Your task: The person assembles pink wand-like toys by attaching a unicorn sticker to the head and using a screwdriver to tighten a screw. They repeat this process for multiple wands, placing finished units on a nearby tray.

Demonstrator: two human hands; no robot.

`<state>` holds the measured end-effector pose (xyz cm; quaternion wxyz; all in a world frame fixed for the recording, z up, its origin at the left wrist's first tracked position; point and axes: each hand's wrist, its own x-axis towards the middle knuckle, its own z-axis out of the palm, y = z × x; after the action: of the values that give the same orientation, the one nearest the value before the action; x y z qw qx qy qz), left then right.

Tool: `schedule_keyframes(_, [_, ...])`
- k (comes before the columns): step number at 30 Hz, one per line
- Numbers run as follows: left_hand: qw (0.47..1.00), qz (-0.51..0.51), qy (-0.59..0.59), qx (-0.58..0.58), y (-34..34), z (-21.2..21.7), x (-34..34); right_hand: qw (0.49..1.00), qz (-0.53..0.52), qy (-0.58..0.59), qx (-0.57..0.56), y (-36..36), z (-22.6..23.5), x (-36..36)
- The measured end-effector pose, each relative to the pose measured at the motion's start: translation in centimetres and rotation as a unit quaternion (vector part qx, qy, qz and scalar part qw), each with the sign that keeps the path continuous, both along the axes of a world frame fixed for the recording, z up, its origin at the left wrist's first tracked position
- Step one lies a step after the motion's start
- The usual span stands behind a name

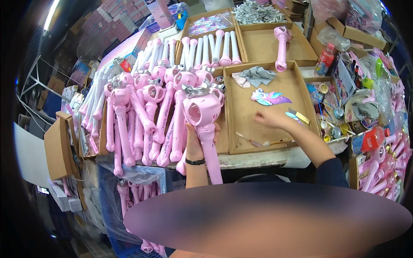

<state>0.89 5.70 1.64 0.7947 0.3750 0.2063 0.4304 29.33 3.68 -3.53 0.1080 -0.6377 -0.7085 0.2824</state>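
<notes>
In my left hand a pink toy wand stands nearly upright, its round hollow head topped by a silver crown. The fingers wrap around its handle just below the head. My right hand hovers over a shallow cardboard tray, its fingers curled together; whatever they may pinch is hidden. Just beyond that hand lies a purple and blue winged pony-shaped piece. A smaller blue and purple piece and a yellow-handled tool rest beside my right wrist, and thin brushes lie near the tray's front.
Several pink wands are piled on my left, with white-handled ones behind them. Grey cloth lies in the tray. Paint pots and a red bottle crowd the right side. A blue crate of wands stands lower left.
</notes>
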Motion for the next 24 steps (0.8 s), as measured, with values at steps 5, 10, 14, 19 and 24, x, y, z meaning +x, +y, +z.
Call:
schedule_keyframes(5, [0.996,-0.082,-0.007,-0.038,-0.6,-1.2,0.5,0.91,-0.028,-0.195,0.365,5.5,-3.7,1.2])
schedule_keyframes(10, [0.964,-0.167,-0.163,-0.125,-0.7,-1.6,0.7,0.885,0.04,-0.156,0.438,7.1,-0.7,0.2])
schedule_keyframes(14, [0.96,-0.17,-0.178,-0.131,-1.0,-1.6,1.5,0.844,-0.181,0.31,0.398,4.2,2.7,-6.0])
schedule_keyframes(19, [0.993,-0.008,-0.1,-0.062,-0.7,-1.2,1.4,0.717,-0.18,0.659,0.141,-3.0,2.0,-11.6])
schedule_keyframes(24, [0.977,-0.106,-0.133,-0.129,-0.9,-1.0,1.3,0.797,-0.056,0.584,-0.142,-5.6,2.6,-9.1])
